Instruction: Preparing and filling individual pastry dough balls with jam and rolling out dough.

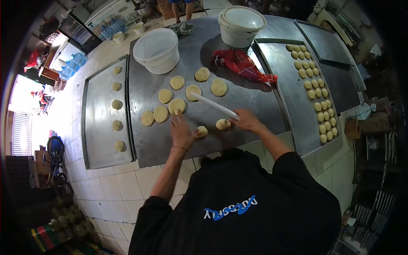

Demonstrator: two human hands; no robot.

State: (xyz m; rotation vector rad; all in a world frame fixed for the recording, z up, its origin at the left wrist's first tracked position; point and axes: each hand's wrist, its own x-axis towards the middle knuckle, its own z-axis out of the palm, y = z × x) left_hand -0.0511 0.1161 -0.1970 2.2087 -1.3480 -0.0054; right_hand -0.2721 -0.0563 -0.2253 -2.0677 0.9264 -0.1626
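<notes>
My right hand [247, 120] is closed round the near end of a thin white rolling pin [214, 105]. The pin slants away to the left, its far tip over a flattened dough disc [192, 91]. Fingers outstretched, my left hand [182, 134] reaches its fingertips to the near edge of another dough disc [177, 104]. Beside its thumb lies a dough ball [202, 131]. A second dough ball [223, 124] rests just left of my right hand. Several more flattened discs, such as a dough disc [219, 86], are spread on the metal table [255, 102].
On the left is a metal tray [102, 106] with a column of dough balls; the right-hand tray [280, 85] carries several rows. Two white buckets [157, 53] [239, 32], a red plastic bag [244, 64] and a cloth [182, 28] sit farther back. A person's legs [182, 9] show beyond the table.
</notes>
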